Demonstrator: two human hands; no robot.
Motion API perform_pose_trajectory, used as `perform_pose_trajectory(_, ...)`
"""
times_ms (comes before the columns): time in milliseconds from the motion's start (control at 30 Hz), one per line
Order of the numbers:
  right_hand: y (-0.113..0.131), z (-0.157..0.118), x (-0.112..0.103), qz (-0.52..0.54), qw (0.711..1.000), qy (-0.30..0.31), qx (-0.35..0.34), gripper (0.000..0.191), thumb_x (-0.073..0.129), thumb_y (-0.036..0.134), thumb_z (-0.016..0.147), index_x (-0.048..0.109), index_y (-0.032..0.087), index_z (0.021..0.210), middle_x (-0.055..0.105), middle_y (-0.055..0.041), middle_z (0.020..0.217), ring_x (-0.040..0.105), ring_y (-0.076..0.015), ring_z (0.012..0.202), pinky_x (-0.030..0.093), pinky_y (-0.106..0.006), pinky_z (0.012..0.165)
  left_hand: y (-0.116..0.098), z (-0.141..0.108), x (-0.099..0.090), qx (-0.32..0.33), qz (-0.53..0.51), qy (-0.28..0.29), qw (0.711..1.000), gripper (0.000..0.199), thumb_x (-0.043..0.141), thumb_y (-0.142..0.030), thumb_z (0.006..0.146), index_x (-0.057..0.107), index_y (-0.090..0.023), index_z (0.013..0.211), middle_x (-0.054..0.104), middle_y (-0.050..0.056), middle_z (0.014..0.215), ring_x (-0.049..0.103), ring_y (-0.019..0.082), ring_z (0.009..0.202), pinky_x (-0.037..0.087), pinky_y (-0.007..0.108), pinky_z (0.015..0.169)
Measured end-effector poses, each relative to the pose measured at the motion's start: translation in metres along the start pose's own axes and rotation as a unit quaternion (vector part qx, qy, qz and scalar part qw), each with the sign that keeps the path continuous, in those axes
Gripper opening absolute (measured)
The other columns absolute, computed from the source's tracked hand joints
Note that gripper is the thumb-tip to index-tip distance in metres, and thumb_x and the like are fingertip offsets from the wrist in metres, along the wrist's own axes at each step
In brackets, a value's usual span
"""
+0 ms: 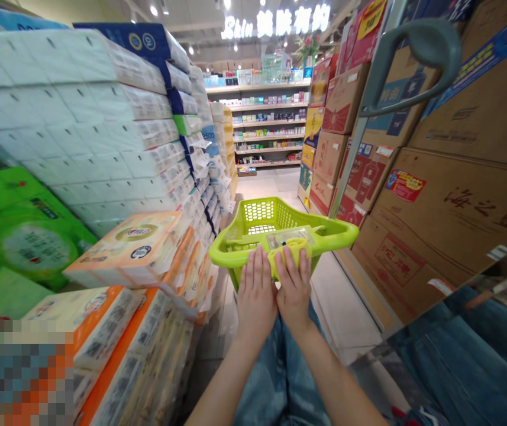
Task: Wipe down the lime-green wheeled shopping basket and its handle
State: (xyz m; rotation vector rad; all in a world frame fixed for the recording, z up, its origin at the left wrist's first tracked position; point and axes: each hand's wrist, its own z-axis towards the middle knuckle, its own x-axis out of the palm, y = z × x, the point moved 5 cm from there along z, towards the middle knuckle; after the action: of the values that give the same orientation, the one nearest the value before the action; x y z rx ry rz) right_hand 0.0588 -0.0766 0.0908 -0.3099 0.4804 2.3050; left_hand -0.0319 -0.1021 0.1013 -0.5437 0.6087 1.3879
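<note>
A lime-green shopping basket (337, 236) with latticed walls stands in the aisle before my legs. Across its near rim lie the fingers of my left hand (255, 290), closed over the edge with the thumb hidden. Beside it, nearly touching, my right hand (294, 284) presses a yellow item in clear packaging (297, 241) against the rim; its fingers partly cover the item, and I cannot make out its kind. From the basket's right side a slim metal bar slants up to a grey loop handle (451, 50).
Tissue packs (71, 106) are stacked high on the left, with orange packs (133, 236) jutting towards the aisle. Cardboard cartons (470, 195) line the right. Shelves of small goods (271, 107) stand at the far end. Blue denim (466, 361) shows at lower right.
</note>
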Motion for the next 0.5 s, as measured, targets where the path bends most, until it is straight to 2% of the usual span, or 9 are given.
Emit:
perform_pose_trajectory(67, 0.001, -0.002, 0.001, -0.007, 1.0, 0.007, -0.026, 0.072, 0.036, 0.003, 0.089, 0.029, 0.028, 0.156, 0.044, -0.0044, 0.155, 0.016, -0.0255, 0.153, 0.025, -0.061, 0.121, 0.001, 0.0, 0.001, -0.002, 0.004, -0.003, 1.0, 0.07, 0.044, -0.014, 0.092, 0.019, -0.007, 0.156, 0.032, 0.02, 0.159, 0.028, 0.028, 0.15, 0.034, 0.046, 0.118)
perform_pose_trajectory(167, -0.018, -0.003, -0.006, -0.023, 0.999, -0.003, -0.023, 0.074, 0.034, 0.001, 0.088, 0.028, 0.029, 0.156, 0.043, -0.0045, 0.156, 0.018, -0.0257, 0.153, 0.026, -0.062, 0.12, 0.001, 0.0, 0.003, 0.0, 0.004, -0.006, 1.0, 0.071, 0.044, -0.016, 0.093, 0.016, -0.007, 0.157, 0.032, 0.02, 0.159, 0.028, 0.028, 0.15, 0.034, 0.045, 0.118)
perform_pose_trajectory(300, -0.056, -0.002, -0.026, -0.031, 0.996, -0.064, 0.054, 0.078, 0.031, -0.001, 0.085, 0.026, 0.029, 0.157, 0.036, -0.0049, 0.16, 0.016, -0.0286, 0.153, 0.026, -0.067, 0.117, -0.001, 0.0, 0.004, -0.005, 0.002, -0.007, 1.0, 0.073, 0.044, -0.016, 0.092, 0.013, -0.007, 0.157, 0.031, 0.019, 0.16, 0.028, 0.028, 0.15, 0.035, 0.045, 0.118)
perform_pose_trajectory(367, -0.066, -0.001, -0.032, -0.024, 0.992, -0.086, 0.091, 0.079, 0.032, 0.0, 0.083, 0.028, 0.027, 0.156, 0.034, -0.0053, 0.161, 0.017, -0.0299, 0.153, 0.025, -0.068, 0.117, -0.001, 0.001, 0.004, -0.008, 0.002, -0.007, 1.0, 0.073, 0.045, -0.015, 0.092, 0.013, -0.007, 0.157, 0.032, 0.019, 0.159, 0.028, 0.028, 0.15, 0.035, 0.045, 0.118)
perform_pose_trajectory(433, -0.065, 0.0, -0.032, -0.012, 0.989, -0.095, 0.113, 0.078, 0.032, 0.001, 0.082, 0.029, 0.027, 0.156, 0.034, -0.0051, 0.161, 0.017, -0.0303, 0.153, 0.025, -0.068, 0.117, -0.002, 0.001, 0.004, -0.008, 0.003, -0.006, 1.0, 0.074, 0.045, -0.015, 0.092, 0.013, -0.006, 0.157, 0.032, 0.02, 0.159, 0.027, 0.028, 0.15, 0.035, 0.045, 0.118)
perform_pose_trajectory(500, -0.051, 0.002, -0.027, 0.0, 0.989, -0.086, 0.117, 0.077, 0.031, 0.001, 0.084, 0.028, 0.027, 0.156, 0.033, -0.0048, 0.161, 0.015, -0.0301, 0.153, 0.026, -0.069, 0.117, -0.002, 0.001, 0.003, -0.007, 0.005, -0.005, 1.0, 0.074, 0.046, -0.016, 0.092, 0.012, -0.006, 0.157, 0.031, 0.021, 0.159, 0.026, 0.028, 0.15, 0.035, 0.045, 0.118)
